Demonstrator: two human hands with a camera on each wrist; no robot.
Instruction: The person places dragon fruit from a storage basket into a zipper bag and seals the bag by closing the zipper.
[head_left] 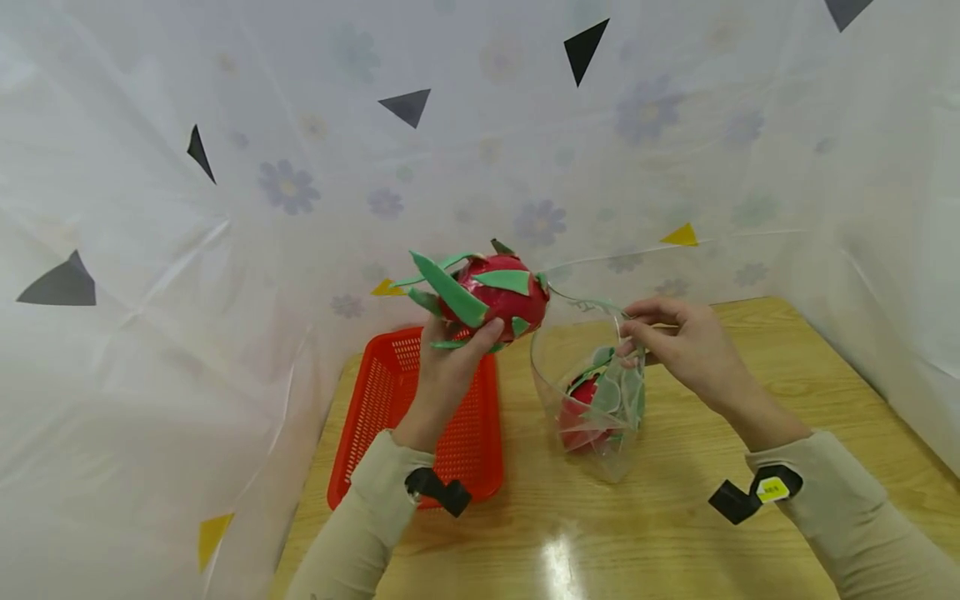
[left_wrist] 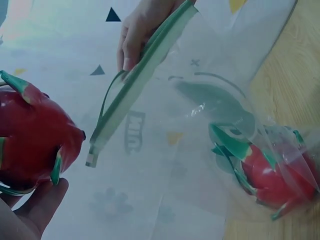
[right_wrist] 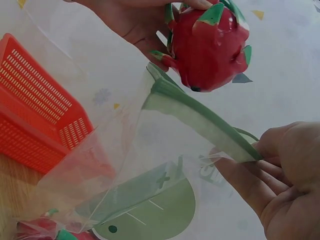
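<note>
My left hand (head_left: 450,367) grips a red dragon fruit (head_left: 504,293) with green scales, holding it up beside the mouth of a clear zip bag (head_left: 551,358). In the right wrist view this dragon fruit (right_wrist: 210,50) hangs just above the bag's green zip edge (right_wrist: 200,112). With thumb and fingers, my right hand (head_left: 678,346) pinches the bag's rim at its right side, and the mouth stands apart. Down inside the bag lies a second dragon fruit (left_wrist: 272,175), seen through the film. A green printed shape (right_wrist: 155,210) marks the bag's side.
A red-orange perforated plastic basket (head_left: 491,442) stands on the wooden table (head_left: 675,517), left of the bag and beneath my left forearm. Whitish plastic sheeting (head_left: 465,150) with flowers and triangles surrounds the table at the back and sides.
</note>
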